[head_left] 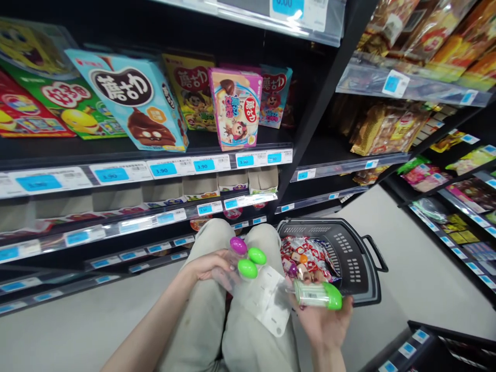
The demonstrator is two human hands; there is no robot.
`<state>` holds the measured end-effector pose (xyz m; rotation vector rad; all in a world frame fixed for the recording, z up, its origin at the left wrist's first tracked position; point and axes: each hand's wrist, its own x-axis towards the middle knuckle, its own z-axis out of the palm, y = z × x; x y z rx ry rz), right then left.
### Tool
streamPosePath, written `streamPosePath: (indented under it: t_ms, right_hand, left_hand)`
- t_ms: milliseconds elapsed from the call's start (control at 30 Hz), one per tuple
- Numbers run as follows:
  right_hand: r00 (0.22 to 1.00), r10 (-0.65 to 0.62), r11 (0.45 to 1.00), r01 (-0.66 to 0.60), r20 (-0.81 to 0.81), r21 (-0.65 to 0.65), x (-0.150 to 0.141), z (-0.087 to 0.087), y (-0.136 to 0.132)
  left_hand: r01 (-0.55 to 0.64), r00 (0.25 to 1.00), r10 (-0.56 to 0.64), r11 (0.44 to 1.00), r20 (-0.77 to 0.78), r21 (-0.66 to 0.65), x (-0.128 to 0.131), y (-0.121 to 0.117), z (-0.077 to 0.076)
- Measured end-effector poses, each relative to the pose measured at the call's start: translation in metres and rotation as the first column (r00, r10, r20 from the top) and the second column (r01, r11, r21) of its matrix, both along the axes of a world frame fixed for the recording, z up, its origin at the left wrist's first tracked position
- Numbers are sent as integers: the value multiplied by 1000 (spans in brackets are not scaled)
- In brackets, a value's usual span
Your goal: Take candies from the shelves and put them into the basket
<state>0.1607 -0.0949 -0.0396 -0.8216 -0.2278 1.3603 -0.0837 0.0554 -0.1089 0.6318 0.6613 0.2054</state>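
1. Head view: The hands are apart over the legs. The left hand pinches a clear pack near three bright tops.
2. The right hand grips a tube, lying sideways, green end pointing right.
3. The basket sits just past the tube, nearer the right hand.

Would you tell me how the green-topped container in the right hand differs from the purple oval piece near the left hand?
The green-topped container shows a barcode label; the purple piece shows none. The container lies in the right hand; the purple piece is by the left hand. Both show a glossy, rounded end.
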Motion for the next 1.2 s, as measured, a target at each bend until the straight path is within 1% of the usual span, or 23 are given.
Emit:
streamPosePath:
  t_ms: [67, 133, 200, 267, 333, 433, 600, 700, 767, 867, 900, 967, 1033, 1067, 1100, 1167, 1200]
  right_hand:
    - [997, 47, 998, -50, 56, 50, 4, -5, -4]
    - [982, 103, 990, -116, 156, 76, 9, -9, -9]
    - [951, 140, 982, -169, 276, 83, 14, -12, -12]
    - [890, 179, 972, -225, 420, 63, 17, -10, -14]
    - [806, 211, 965, -260, 553, 11, 19, -7, -16]
    - [703, 191, 972, -231, 685, -34, 21, -2, -18]
    - [598, 160, 980, -190, 786, -55, 24, -2, -21]
    - [514, 138, 986, -153, 846, -67, 25, -3, -21]
    - [464, 105, 991, -121, 880, -55, 25, -3, -20]
    - [414, 43, 996, -85, 909, -9, 26, -4, -19]
    - [385, 34, 997, -77, 922, -4, 26, -3, -18]
    - [283, 28, 997, -73, 959, -8, 28, -2, -18]
    - [130, -15, 994, -103, 991, 29, 31, 0, -16]
    - [50, -71, 987, -140, 996, 77, 31, 1, -16]
    - [-25, -152, 971, -189, 988, 144, 31, 3, -15]
    - [-160, -345, 917, -265, 925, 297, 30, 5, -14]
    - [-224, -432, 888, -274, 874, 369, 29, 5, -13]
  left_hand:
    - [-2, 1000, 2, 1000, -4, 3, -1, 0, -2]
    - [3, 1000, -3, 1000, 5, 8, -2, 0, -2]
    - [9, 1000, -9, 1000, 18, 18, -3, 0, -3]
    - [25, 999, -26, 999, 29, 29, -3, 0, -3]
    - [49, 998, -51, 998, 38, 43, -3, 1, -5]
    - [74, 995, -78, 995, 56, 59, -4, 1, -7]
    - [66, 995, -71, 996, 72, 64, -6, 2, -12]
    - [58, 996, -61, 997, 66, 49, -6, 3, -14]
    - [52, 997, -54, 998, 64, 38, -6, 3, -14]
    - [45, 996, -47, 999, 70, 29, -5, 3, -14]
    - [46, 996, -48, 999, 72, 26, -5, 3, -13]
    - [48, 996, -49, 999, 77, 21, -5, 3, -13]
    - [46, 996, -48, 999, 80, 22, -5, 2, -13]
    - [46, 996, -48, 999, 81, 25, -5, 2, -13]
    - [48, 995, -50, 998, 83, 28, -5, 2, -13]
    - [52, 995, -55, 998, 81, 35, -5, 2, -12]
    - [51, 996, -54, 998, 77, 38, -5, 2, -12]
